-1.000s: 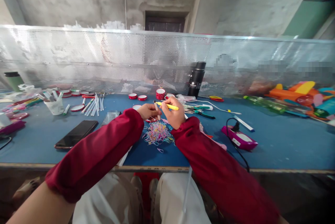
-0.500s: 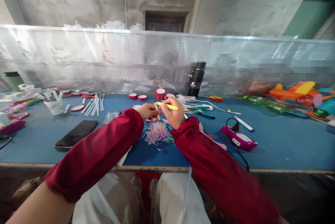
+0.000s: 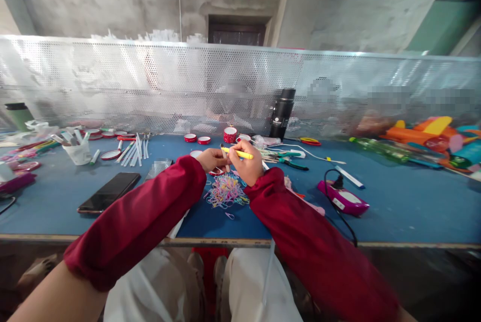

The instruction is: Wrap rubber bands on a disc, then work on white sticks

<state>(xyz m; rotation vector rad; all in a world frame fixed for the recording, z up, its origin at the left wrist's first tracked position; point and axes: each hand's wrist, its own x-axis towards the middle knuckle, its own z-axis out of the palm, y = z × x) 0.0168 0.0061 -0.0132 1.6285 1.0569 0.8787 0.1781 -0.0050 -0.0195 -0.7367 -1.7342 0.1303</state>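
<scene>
My left hand (image 3: 211, 159) pinches a thin, pale flat stick (image 3: 225, 157) that stands nearly upright and has a dark top end. Close beside it, my right hand (image 3: 248, 164) is closed round a yellow marker pen (image 3: 243, 154), its tip pointing left at the upper part of the stick. Whether the tip touches the stick I cannot tell. Below both hands lies a heap of small coloured elastic bands (image 3: 226, 191) on the blue tabletop (image 3: 225, 229). A red-rimmed tape roll partly shows behind the fingers.
A phone (image 3: 109, 192) lies left of my left forearm. To the right are a purple glue-gun-like device (image 3: 343, 198) with a black cable, and green-handled pliers (image 3: 295, 164). A black bottle (image 3: 281, 115) stands by the perforated metal screen (image 3: 169, 86). A white cup (image 3: 77, 153) holds sticks.
The yellow marker pen and my right hand have shifted very slightly left. My left hand and the stick stay almost where they were.
</scene>
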